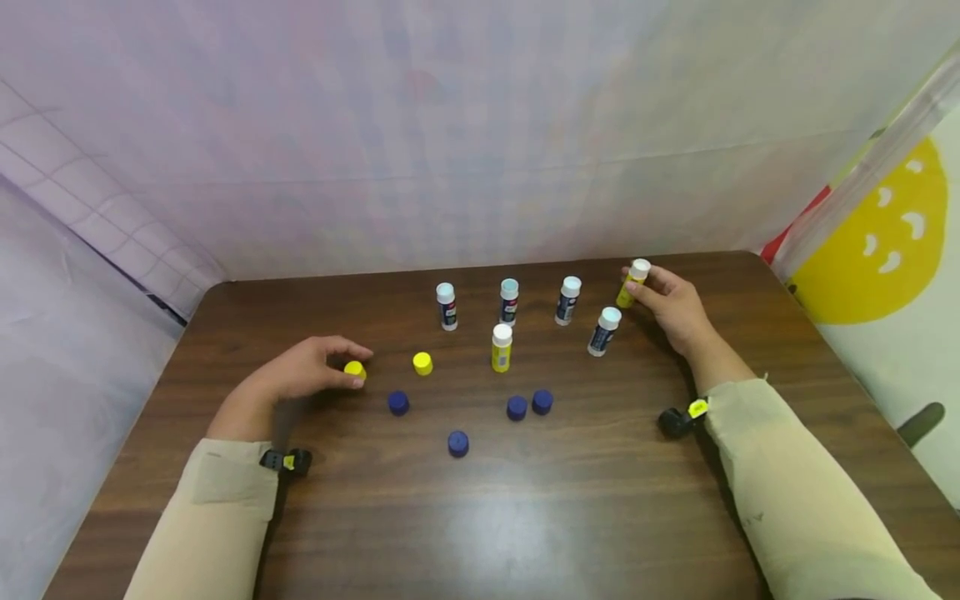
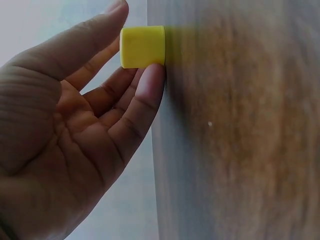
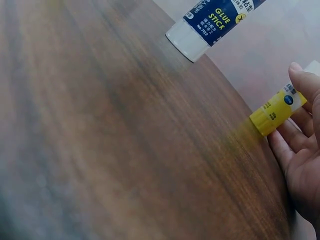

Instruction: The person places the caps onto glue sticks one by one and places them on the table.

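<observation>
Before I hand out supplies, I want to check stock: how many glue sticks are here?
6: the yellow stick in the right hand, the front yellow stick, and four blue: back-left stick, back-middle stick, back-right stick, front-right stick. None looks hidden.

Big yellow capitals on the navy-and-white plastic cylinder point(image 3: 212, 26), and they read GLUE STICK! Right below, white Chinese characters, then "No.7122", clear as you like. Across to the slim yellow plastic tube point(image 3: 276, 114): a dark blue oval emblem point(image 3: 288, 100) there, its small print too blurred to call.
</observation>
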Available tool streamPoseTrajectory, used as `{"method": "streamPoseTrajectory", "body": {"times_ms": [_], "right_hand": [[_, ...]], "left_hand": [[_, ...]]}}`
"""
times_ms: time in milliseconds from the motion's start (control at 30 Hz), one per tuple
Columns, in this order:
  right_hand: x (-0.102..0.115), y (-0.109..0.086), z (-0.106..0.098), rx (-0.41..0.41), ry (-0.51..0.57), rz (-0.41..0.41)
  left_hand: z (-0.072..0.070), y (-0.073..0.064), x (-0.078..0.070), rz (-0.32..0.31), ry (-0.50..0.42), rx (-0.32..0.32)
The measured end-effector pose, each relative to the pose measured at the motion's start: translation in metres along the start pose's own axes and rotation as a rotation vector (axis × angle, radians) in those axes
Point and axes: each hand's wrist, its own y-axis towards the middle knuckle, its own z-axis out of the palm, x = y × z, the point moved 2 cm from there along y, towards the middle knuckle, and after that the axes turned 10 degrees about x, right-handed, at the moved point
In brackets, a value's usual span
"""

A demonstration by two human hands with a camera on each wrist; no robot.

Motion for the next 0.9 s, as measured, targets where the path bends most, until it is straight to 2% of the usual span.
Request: {"method": "streamPoseTrajectory", "body": {"times_ms": [267, 433, 900], "right_hand": [[-0.007, -0.0008, 0.0019, 0.005, 0.02, -0.011], [-0.0072, -0.0016, 0.0027, 0.002, 0.032, -0.026], [-0.0008, -0.0018, 0.0036, -0.004, 0.05, -0.082]], "left_hand": [[0.0055, -0.0015, 0.0011, 0.011, -0.015, -0.014], [0.0053, -0.0004, 0.0016, 0.029, -0.008, -0.029], [0.0013, 0.0009, 0.0002, 0.017, 0.014, -0.037]]}}
